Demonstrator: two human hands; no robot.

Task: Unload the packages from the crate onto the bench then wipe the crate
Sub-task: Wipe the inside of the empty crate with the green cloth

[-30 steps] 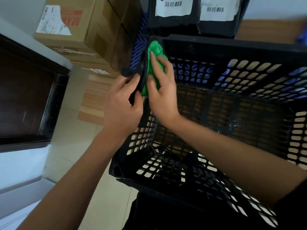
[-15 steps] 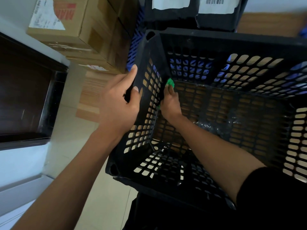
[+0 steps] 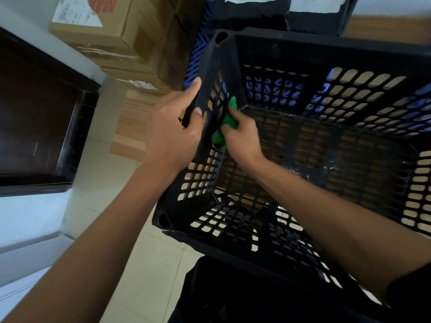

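Crate (image 3: 326,54): black plastic, perforated walls and floor, tilted toward the person, resting against the bench edge; no packages visible inside it. Green cloth (image 3: 227,123): bunched, pressed against the inner face of the crate's left wall near the far corner. Right hand (image 3: 242,136): inside the crate, fingers curled round the cloth. Left hand (image 3: 173,131): outside the same wall, fingers and thumb clamped over its rim, thumb on the inner face. Bench (image 3: 384,29): wooden, behind the crate, bearing two black packages (image 3: 314,17) with white barcode labels. Cardboard boxes (image 3: 130,36): stacked to the left, just beside the crate. Floor (image 3: 144,264): pale tiles below.
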